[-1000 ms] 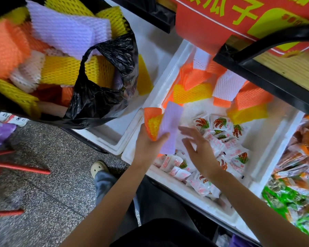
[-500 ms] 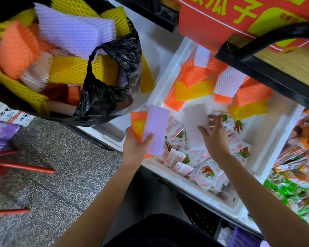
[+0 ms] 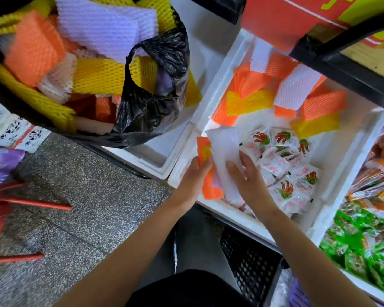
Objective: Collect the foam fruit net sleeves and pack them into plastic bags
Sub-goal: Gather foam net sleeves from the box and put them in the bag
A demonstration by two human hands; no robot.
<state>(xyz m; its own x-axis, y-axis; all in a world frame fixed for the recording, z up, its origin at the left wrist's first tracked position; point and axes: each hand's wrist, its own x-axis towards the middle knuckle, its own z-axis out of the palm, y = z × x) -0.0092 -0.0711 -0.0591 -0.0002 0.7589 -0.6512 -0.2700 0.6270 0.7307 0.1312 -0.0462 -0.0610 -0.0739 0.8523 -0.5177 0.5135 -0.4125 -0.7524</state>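
On my feed, the left hand (image 3: 195, 176) grips a stack of sleeves (image 3: 210, 187) at the near left corner of the white foam box (image 3: 182, 171), thumb curled over the stack's front and fingers hidden behind it. I can make out orange and yellow layers in the stack. A white sleeve (image 3: 225, 151) lies on top of it, tilted, its upper end standing above the other layers. The right hand (image 3: 251, 180) rests on this white sleeve with fingers nearly straight, pressing it against the stack; I see no curl around it. Both hands are above the snack packets (image 3: 284, 165) that fill the near half of the box. Loose sleeves (image 3: 248, 101) in orange, yellow and white lie at the far end of the same box, well apart from the hands. To the left, in a second foam box, I see a black bag (image 3: 151, 103) standing open, piled with bagged sleeves (image 3: 102, 27) in purple, yellow, orange and white. A speckled floor (image 3: 87, 196) shows below the bag.
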